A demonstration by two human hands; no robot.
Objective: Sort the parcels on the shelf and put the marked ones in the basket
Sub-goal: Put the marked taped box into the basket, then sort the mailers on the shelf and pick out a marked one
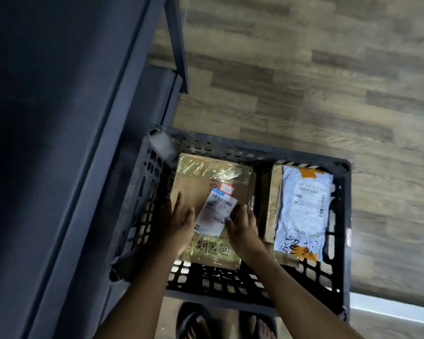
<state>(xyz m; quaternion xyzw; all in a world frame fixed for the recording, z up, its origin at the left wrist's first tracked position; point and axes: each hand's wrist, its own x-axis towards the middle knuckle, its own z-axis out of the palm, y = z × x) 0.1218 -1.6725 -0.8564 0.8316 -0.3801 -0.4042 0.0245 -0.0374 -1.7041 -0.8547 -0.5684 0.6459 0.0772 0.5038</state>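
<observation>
Wood-look floor (304, 69) fills the upper right of the frame, a dark shelf (59, 118) runs down the whole left side, and the black basket (255, 149) sits on the floor at lower centre. So the marked stuff is already in there. A taped box (206, 177) with handwriting along its near end lies in the left half of the basket. A grey mailer (304, 209) with orange tape lies in the right half, on top of what looks like more cardboard. Both hands are on the box. The left hand (179, 218) lies flat with straight fingers near its left edge, holding nothing. The right hand (244, 223) rests near the right edge, fingers loose and not really gripping, though it's a bit blurry.

What could go wrong, imo: the gap between the box and the mailer pile is narrow, so nudging the box right could pinch the right fingers or shove the mailer askew. The white label (216, 211) sits crooked between the hands and looks like one end could be lifting, so a palm dragging off could peel it. The left hand is also close to the holey basket wall, easy to catch a finger. Sandals (194, 321) are right at the bottom edge, touching distance from the basket, so toes are at risk if it gets shifted.
</observation>
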